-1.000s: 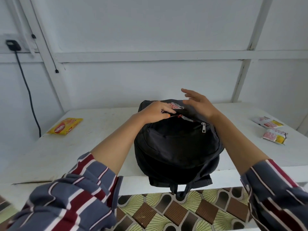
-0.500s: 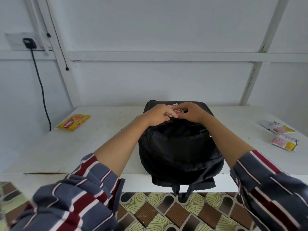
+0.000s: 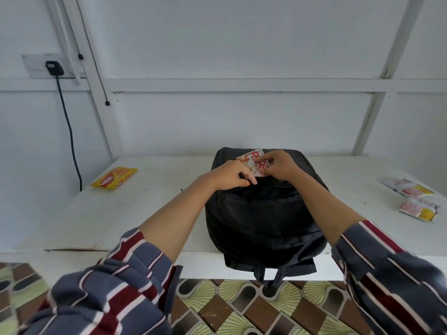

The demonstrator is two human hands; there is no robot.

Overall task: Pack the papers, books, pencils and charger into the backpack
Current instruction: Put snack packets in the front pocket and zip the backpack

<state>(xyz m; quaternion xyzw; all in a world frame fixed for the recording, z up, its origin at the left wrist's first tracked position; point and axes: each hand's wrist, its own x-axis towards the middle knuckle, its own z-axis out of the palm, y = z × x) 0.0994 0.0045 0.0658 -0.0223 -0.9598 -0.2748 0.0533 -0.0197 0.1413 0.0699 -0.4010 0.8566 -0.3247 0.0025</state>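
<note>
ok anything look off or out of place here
The backpack hangs over the front edge of the table, straps dangling. A printed packet, pinched by the right hand, sticks out of its top, tilted. A black plug, maybe the charger, sits in the wall socket.

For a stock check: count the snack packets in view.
4. A yellow packet lies on the table's left; a farther packet and a nearer packet lie at its right; a red-and-white packet at the backpack's top, pinched by the right hand. More may hide inside.
</note>
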